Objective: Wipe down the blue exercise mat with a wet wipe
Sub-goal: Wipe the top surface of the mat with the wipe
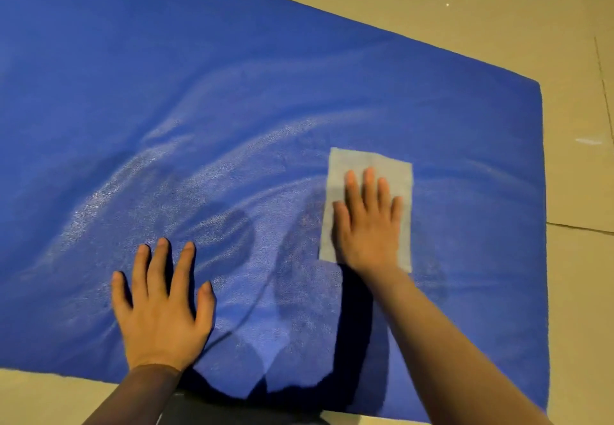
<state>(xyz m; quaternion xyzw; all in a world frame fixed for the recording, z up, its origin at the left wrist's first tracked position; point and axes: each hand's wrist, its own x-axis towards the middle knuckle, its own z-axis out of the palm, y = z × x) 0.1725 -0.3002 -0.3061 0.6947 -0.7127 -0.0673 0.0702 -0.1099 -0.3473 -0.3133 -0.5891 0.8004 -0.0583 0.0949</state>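
Observation:
The blue exercise mat (232,76) lies flat on the floor and fills most of the view. Curved wet streaks shine across its middle. A white wet wipe (368,165) is spread flat on the mat toward its right end. My right hand (367,222) presses on the wipe with straight fingers and covers its lower middle part. My left hand (162,305) rests flat on the bare mat near its front edge, fingers spread, apart from the wipe.
Beige floor tiles (498,9) with dark grout lines surround the mat at the back, the right and the front left. The mat's right edge (543,225) runs close to my right forearm. Dark shadows fall on the mat between my arms.

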